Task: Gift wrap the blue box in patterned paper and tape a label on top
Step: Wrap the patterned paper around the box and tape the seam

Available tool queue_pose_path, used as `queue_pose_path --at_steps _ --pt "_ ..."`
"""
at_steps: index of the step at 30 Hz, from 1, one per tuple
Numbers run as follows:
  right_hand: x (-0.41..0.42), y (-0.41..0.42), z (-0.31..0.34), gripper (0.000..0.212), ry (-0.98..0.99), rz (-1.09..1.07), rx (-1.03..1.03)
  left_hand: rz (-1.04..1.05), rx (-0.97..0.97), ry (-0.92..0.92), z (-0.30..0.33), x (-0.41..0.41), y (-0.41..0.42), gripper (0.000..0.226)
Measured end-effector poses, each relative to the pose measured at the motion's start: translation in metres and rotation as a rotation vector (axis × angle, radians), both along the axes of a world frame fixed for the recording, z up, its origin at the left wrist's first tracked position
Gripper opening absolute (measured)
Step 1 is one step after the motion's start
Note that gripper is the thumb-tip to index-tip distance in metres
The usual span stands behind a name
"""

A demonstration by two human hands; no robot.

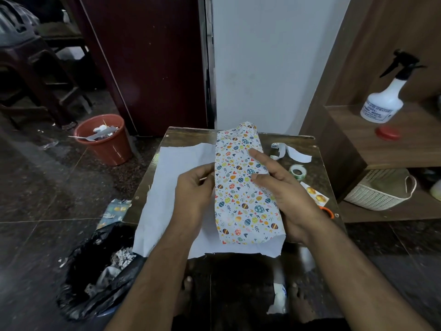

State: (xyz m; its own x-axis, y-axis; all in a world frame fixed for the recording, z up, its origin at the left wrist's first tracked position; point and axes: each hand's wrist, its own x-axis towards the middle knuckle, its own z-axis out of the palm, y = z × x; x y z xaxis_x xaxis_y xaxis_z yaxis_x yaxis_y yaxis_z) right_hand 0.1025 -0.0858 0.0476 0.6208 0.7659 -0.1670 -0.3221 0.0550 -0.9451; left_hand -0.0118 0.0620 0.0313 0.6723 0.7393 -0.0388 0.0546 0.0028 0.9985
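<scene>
One sheet of patterned paper (241,187) lies on the small table (317,168), printed flap folded over the middle; the blue box is hidden beneath it. Left hand (194,189) pinches the flap's left edge, fingers curled. Right hand (284,187) rests on the flap, index finger straight, thumb pressing down. Right of the paper: one tape roll (296,171), one label (315,194), scissors (328,212) mostly covered. Left of the table: one orange bin (105,139) and one black bag (95,271), both holding paper scraps.

white paper (243,187) printed with multicoloured eggs, hearts and leaves, its reverse plain white; dark brown table (319,168); terracotta bin (107,144); orange-handled scissors (328,212).
</scene>
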Motion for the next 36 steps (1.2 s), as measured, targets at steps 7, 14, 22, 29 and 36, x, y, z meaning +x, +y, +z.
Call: queue_pose_path --at_steps 7,14,22,29,36 --pt "-0.007 0.008 0.007 0.047 -0.251 -0.020 -0.170 0.031 -0.078 -0.009 0.024 -0.011 -0.006 0.034" --pt "-0.011 0.007 0.004 0.044 -0.377 -0.023 -0.197 -0.023 -0.018 0.002 0.015 -0.012 -0.011 0.027" --pt "-0.007 0.001 0.003 0.039 -0.344 -0.006 -0.167 0.077 -0.037 -0.015 0.011 -0.006 -0.008 0.022" --pt "-0.005 -0.006 0.004 0.037 -0.260 -0.010 -0.124 0.015 -0.166 -0.051 0.010 0.000 -0.008 0.019" --pt "-0.006 -0.006 0.004 0.037 -0.304 -0.015 -0.143 -0.014 -0.170 0.007 0.013 -0.004 -0.007 0.021"
